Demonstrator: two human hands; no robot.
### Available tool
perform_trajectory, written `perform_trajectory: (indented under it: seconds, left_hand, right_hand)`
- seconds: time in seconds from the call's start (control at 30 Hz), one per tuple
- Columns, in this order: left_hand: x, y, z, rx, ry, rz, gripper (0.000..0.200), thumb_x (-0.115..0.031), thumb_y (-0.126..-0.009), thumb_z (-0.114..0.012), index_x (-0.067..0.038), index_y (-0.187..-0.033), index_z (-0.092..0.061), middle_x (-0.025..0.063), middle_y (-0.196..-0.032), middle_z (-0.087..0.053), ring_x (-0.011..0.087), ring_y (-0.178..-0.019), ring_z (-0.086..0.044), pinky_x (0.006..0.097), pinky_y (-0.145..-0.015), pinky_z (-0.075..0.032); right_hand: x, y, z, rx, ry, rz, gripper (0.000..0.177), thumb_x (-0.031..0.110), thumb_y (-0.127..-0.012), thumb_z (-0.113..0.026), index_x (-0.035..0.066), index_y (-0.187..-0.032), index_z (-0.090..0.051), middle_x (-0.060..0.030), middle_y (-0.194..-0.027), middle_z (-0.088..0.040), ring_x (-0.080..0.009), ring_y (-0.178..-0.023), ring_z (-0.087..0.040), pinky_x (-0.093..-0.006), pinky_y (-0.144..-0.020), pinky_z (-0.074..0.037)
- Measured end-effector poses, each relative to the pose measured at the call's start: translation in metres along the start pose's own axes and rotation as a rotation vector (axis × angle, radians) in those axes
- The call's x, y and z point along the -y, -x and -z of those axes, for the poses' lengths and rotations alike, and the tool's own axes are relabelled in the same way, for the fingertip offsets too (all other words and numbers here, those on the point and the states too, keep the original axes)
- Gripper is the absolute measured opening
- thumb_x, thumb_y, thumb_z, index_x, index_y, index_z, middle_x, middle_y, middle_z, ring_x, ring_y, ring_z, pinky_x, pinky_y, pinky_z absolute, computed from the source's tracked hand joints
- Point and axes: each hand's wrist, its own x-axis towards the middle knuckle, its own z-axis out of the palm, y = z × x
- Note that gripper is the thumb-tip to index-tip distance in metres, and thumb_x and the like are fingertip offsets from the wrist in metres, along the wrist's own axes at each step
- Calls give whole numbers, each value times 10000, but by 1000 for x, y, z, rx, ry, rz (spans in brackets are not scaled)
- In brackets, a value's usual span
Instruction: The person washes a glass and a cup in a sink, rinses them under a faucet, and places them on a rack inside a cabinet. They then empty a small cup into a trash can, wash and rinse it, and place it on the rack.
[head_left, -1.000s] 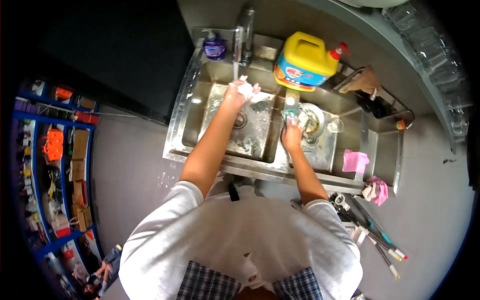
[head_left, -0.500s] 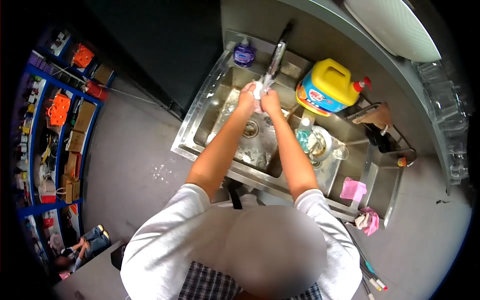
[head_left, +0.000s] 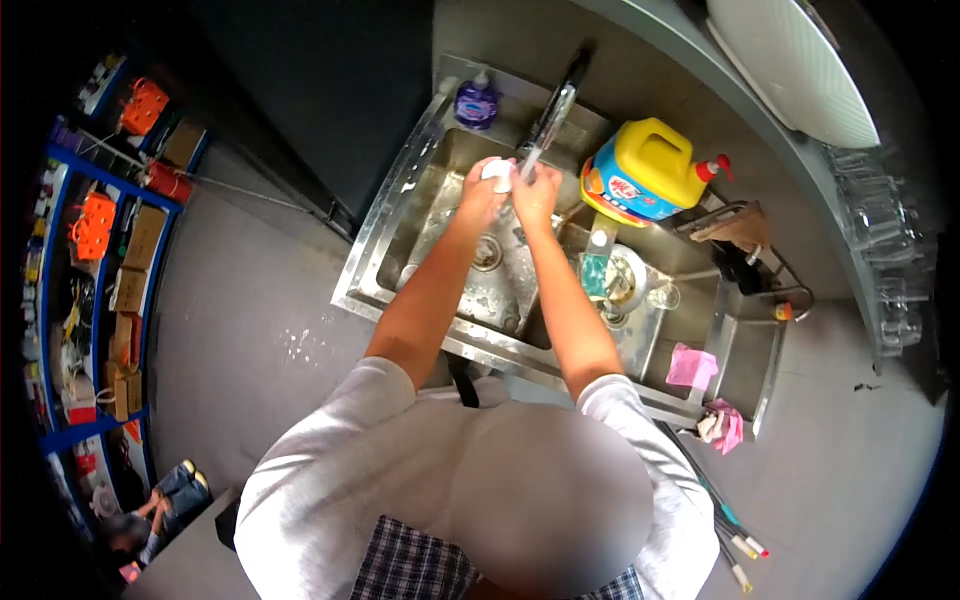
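Observation:
Over the left basin my left hand [head_left: 480,197] is closed around a small white round cup [head_left: 497,176], whose pale face is turned up. My right hand [head_left: 537,197] is close against the cup's right side, fingers curled under the tap; whatever they grip is hidden. Water [head_left: 531,160] runs from the metal faucet [head_left: 556,112] onto the fingers. Below the hands lies the wet steel sink basin [head_left: 505,285] with its drain [head_left: 487,252].
Purple soap bottle [head_left: 476,101] behind-left; large yellow detergent jug [head_left: 655,165] right. The second basin holds a green sponge [head_left: 594,275], a white bowl [head_left: 637,277] and a glass [head_left: 664,296]. Pink cloth [head_left: 691,367] lies over the divider. Glasses [head_left: 875,215] line the shelf; someone [head_left: 170,505] sits lower left.
My hands have shifted slightly left in the view and apart, showing more of the white cup. The whole view has moved a little as the head turned.

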Motion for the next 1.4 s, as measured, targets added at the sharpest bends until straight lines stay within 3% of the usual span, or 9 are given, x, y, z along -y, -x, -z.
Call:
perform_trajectory:
  seconds: [0.13,0.33,0.5,0.6,0.73,0.77,0.8,0.97,1.4]
  left_hand:
    - [0,10,-2,175,-30,152,435,109,-782,-464,-21,-1197,-458,224,-1156,-579,299,-1017,-603,391,-808,-543]
    - [10,-15,28,140,-698,-101,268,45,-831,-535,1,-1092,-572,135,-1016,-664,206,-861,-643,326,-746,-523]
    - [-34,-2,-6,200,-1609,-150,268,-59,-831,-558,-7,-1089,-609,207,-931,-662,243,-854,-661,334,-756,-511]
    - [-63,12,-52,258,-1678,275,237,-69,-840,-509,-10,-1048,-607,239,-965,-642,359,-912,-636,423,-741,-504]
    - [-13,-36,20,740,-1750,-223,288,-86,-838,-547,-9,-1112,-593,241,-922,-645,289,-720,-666,377,-607,-522]
    - [-24,-26,0,680,-1606,20,292,-69,-828,-559,-8,-1113,-586,205,-891,-655,232,-656,-664,357,-526,-516]
    - [-37,-18,-21,560,-1351,391,285,-62,-824,-582,-24,-1106,-593,138,-886,-661,193,-664,-652,323,-520,-519]
    - [-26,-5,-4,144,-843,311,258,-34,-834,-584,-18,-1091,-603,91,-825,-655,129,-581,-612,257,-456,-486]
    - [-32,1,-6,589,-1677,-276,290,-35,-879,-441,-11,-1136,-576,173,-860,-623,261,-811,-633,351,-703,-507]
  right_hand:
    - [-29,-10,14,621,-1079,-846,363,297,-888,-587,-14,-1075,-583,-159,-935,-640,-238,-672,-644,-345,-547,-545]
    - [-28,-11,26,852,-683,-646,316,289,-922,-523,-14,-973,-598,-116,-692,-637,-225,-553,-636,-331,-488,-541]
    - [-38,-1,3,478,-326,-322,234,217,-849,-578,8,-770,-650,-66,-624,-616,-138,-492,-540,-293,-494,-416]
    - [-34,-5,17,493,-97,-264,237,236,-827,-588,13,-796,-662,-85,-618,-614,-163,-540,-574,-329,-542,-448]
    - [-33,-1,23,396,80,-67,262,248,-819,-584,3,-830,-677,-202,-716,-648,-287,-687,-663,-394,-672,-497]
    - [-34,1,23,356,45,-64,267,246,-829,-571,2,-821,-678,-248,-758,-636,-327,-689,-663,-405,-660,-505]
    - [-35,2,22,383,37,-121,263,236,-832,-570,-5,-822,-675,-238,-744,-639,-313,-666,-661,-399,-635,-504]
    - [-43,-8,13,624,-524,-568,152,151,-843,-563,21,-900,-615,-84,-604,-592,-166,-470,-558,-304,-426,-441]
    - [-12,11,29,650,-914,-875,240,257,-927,-509,36,-969,-592,-84,-717,-631,-158,-500,-581,-252,-398,-448]
